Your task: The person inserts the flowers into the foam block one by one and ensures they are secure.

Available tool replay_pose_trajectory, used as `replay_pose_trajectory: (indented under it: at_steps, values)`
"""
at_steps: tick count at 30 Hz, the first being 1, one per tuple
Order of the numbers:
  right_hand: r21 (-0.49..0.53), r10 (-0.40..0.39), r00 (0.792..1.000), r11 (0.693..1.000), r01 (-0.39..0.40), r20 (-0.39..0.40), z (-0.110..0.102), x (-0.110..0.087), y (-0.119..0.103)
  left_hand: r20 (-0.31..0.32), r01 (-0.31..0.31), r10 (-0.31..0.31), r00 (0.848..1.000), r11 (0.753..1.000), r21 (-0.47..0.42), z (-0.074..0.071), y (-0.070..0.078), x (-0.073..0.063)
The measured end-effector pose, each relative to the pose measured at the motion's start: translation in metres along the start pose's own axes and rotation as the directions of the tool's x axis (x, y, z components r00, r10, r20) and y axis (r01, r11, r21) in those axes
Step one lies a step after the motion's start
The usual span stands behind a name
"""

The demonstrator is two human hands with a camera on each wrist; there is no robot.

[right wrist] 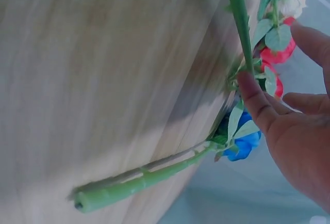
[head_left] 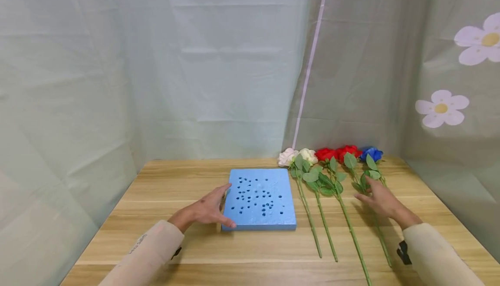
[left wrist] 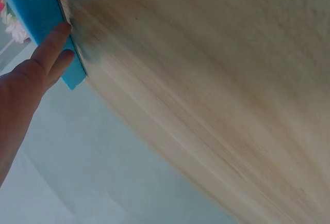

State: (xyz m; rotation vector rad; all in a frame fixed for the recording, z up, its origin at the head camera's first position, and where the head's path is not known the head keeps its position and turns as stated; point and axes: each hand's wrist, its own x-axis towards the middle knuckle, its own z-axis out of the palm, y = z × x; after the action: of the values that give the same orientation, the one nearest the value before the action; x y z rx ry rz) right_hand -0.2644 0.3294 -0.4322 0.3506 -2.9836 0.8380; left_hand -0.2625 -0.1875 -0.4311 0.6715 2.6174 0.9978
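Note:
A blue foam block dotted with many small holes lies flat on the table. My left hand is at its left side, fingers spread, thumb near the front left corner; in the left wrist view fingertips rest against the block's side. My right hand hovers over the stems at the right, its fingers loosely extended and holding nothing visible. Nearest to it are the blue rose and a red rose. In the right wrist view a fingertip appears close to a green stem; contact is unclear.
Left of those lie another red rose, a cream rose and a pale pink rose, blooms at the back, stems pointing forward. Grey cloth hangs behind the wooden table.

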Motion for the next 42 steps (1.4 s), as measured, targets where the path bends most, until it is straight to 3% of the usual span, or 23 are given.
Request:
replay_pose_trajectory:
  at_steps: [10, 15, 27, 35, 42]
  values:
    - [0.014, 0.011, 0.998, 1.000, -0.010, -0.069, -0.011, -0.001, 0.013, 0.009, 0.023, -0.023, 1.000, 0.999, -0.028, 0.000, 0.000, 0.001]
    - [0.031, 0.037, 0.997, 0.999, -0.035, -0.069, -0.016, -0.003, 0.018, 0.007, 0.023, -0.023, 1.000, 0.999, -0.030, -0.002, 0.000, 0.000]
    - [-0.015, 0.115, 0.990, 0.993, -0.116, -0.076, -0.036, -0.012, 0.030, 0.018, 0.072, -0.070, 0.997, 0.989, -0.130, -0.001, 0.001, 0.005]
    - [-0.016, 0.162, 0.986, 0.987, -0.163, -0.040, -0.047, -0.018, 0.045, 0.015, 0.075, -0.073, 0.997, 0.987, -0.144, 0.000, 0.002, 0.009]
    - [0.096, 0.232, 0.972, 0.968, -0.233, 0.019, -0.052, -0.022, 0.055, 0.022, 0.079, -0.076, 0.997, 0.985, -0.154, -0.001, 0.004, 0.011]
